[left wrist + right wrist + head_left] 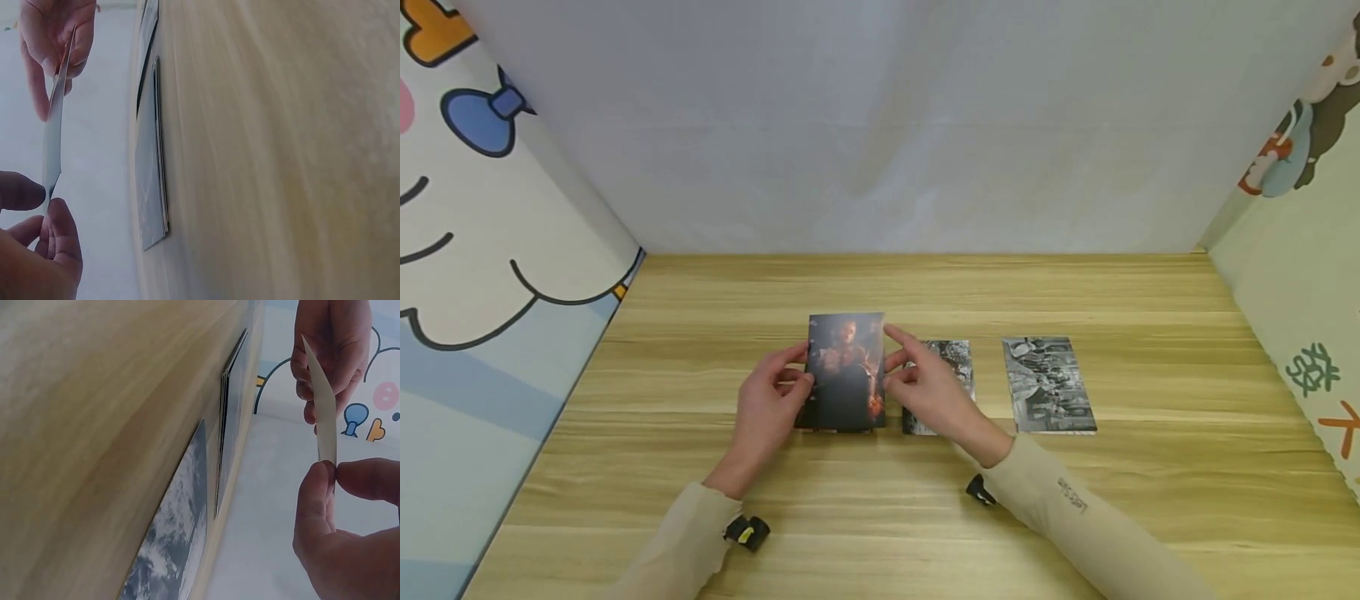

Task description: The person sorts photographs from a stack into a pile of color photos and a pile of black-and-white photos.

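A dark photo card [846, 375] with a warm-lit figure is held up between both hands, above the table. My left hand [769, 400] pinches its left edge between thumb and fingers. On the opposite edge, my right hand [932, 390] pinches it the same way. Seen edge-on in the left wrist view, the held card [55, 131] is slightly bent and apart from the tabletop. Below it lies a small stack of cards [150, 169], mostly hidden by the held one in the head view. A black-and-white photo card [958, 360] lies partly under my right hand.
Farther right lies another black-and-white photo card [1049, 385] on the wooden table [880, 533]. A pale wall [880, 125] closes off the back, and cartoon-printed panels [512, 217] flank the sides.
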Motion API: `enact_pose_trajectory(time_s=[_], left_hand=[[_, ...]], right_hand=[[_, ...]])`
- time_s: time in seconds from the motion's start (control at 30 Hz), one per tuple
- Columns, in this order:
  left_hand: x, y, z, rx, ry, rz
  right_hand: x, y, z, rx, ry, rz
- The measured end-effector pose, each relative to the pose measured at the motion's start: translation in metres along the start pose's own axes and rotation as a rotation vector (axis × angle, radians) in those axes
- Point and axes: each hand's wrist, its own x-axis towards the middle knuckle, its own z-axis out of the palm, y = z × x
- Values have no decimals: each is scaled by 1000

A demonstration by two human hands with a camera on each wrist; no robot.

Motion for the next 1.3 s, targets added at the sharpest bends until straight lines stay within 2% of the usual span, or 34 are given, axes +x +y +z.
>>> enact_pose_trajectory(time_s=[0.3, 0.5, 0.73, 1.0, 1.3], left_hand=[[1, -2, -4, 19, 18, 9], [4, -5, -8, 27, 12, 10], [7, -8, -11, 69, -26, -16], [11, -13, -12, 76, -48, -1], [17, -14, -13, 102, -71, -23]], right_hand=[[4, 0, 5, -47, -16, -2], [7, -3, 8, -92, -34, 31], [10, -6, 10, -90, -50, 84], [15, 0, 11, -128, -65, 83], [20, 1, 12, -145, -72, 102]])
